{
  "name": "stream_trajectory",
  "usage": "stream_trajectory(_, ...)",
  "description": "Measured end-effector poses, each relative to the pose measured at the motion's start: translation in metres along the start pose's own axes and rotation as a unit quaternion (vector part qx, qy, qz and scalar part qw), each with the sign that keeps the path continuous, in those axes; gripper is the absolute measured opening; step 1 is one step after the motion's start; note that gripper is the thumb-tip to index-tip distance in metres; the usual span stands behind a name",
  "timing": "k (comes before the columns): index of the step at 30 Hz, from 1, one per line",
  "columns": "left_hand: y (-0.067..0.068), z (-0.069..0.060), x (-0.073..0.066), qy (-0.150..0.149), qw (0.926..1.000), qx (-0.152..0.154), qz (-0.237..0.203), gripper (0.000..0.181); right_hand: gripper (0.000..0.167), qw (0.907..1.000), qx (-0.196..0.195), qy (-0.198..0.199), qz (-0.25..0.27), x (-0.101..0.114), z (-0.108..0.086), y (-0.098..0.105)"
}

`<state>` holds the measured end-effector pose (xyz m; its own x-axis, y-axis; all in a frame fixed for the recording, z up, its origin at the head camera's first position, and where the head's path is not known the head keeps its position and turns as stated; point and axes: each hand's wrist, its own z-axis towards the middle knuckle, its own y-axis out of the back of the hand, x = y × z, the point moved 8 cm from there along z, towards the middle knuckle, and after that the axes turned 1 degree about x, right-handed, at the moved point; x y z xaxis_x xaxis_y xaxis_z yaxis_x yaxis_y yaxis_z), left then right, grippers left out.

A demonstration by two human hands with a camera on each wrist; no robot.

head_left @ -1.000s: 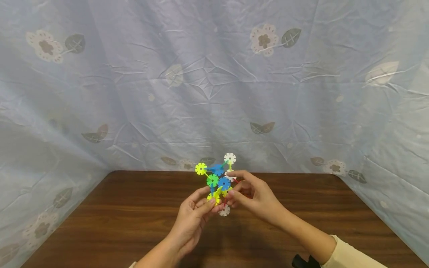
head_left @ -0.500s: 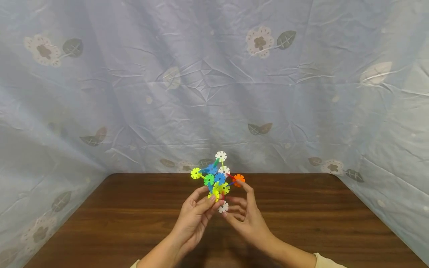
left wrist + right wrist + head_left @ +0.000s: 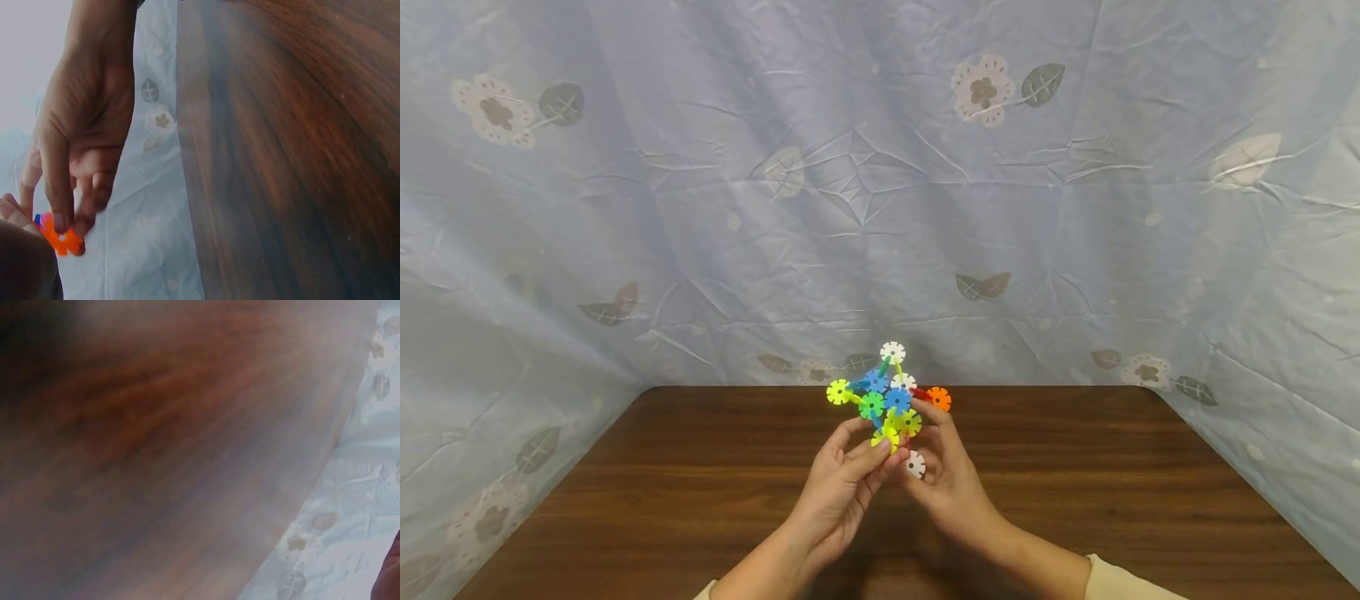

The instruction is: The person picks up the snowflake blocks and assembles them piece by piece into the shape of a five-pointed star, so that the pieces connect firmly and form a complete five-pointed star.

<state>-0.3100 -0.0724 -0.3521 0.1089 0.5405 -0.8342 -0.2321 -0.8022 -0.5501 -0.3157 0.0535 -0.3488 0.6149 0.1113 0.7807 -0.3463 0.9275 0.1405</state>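
Note:
A model of interlocking plastic snowflake discs (image 3: 897,401) is held up above the table in the head view. Its notched discs are yellow, green, blue, white, red and orange. My left hand (image 3: 842,492) pinches a yellow disc (image 3: 886,438) at the bottom, thumb in front. The right hand (image 3: 957,487) holds the lower right side, its thumb by the low white disc (image 3: 915,465) and its index finger under the orange disc (image 3: 939,400). In the left wrist view, fingers surround an orange disc (image 3: 62,240). The right wrist view shows only a sliver of hand (image 3: 389,575).
A dark brown wooden table (image 3: 700,483) lies below both hands. Pale blue cloth with flower and leaf prints (image 3: 865,250) hangs behind the table and along both sides.
My right hand has moved down from the upper right of the model to its lower right, uncovering the orange disc. The left hand keeps its pinch on the yellow disc.

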Motion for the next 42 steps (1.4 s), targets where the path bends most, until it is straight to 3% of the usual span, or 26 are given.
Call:
stream_trajectory(10,0.011,-0.003,-0.003,0.018,0.9993,0.017,0.026,0.043,0.06,0.9989,0.013,0.011,-0.044,0.01,0.006,0.022)
stream_trajectory(23,0.021,-0.005,0.0,0.009,0.9946,0.021,0.102,0.042,0.042,0.9971,0.073,-0.012,0.021,0.013,0.005,0.026)
stream_trajectory(31,0.021,-0.004,0.002,0.004,0.9929,0.033,0.114,0.069,0.038,0.9952,0.055,-0.061,0.053,0.01,0.005,0.026)
stream_trajectory(36,0.02,-0.003,0.005,0.009,0.9924,0.027,0.12,0.066,0.034,0.9964,0.034,-0.064,0.043,0.008,0.004,0.027)
stream_trajectory(40,0.017,-0.002,0.009,0.014,0.995,0.021,0.096,0.067,0.037,0.9966,0.029,-0.067,0.038,0.005,0.002,0.025)
stream_trajectory(42,0.017,-0.001,0.01,0.014,0.9968,0.006,0.078,0.055,0.04,0.9968,0.027,-0.068,0.034,0.004,0.001,0.025)
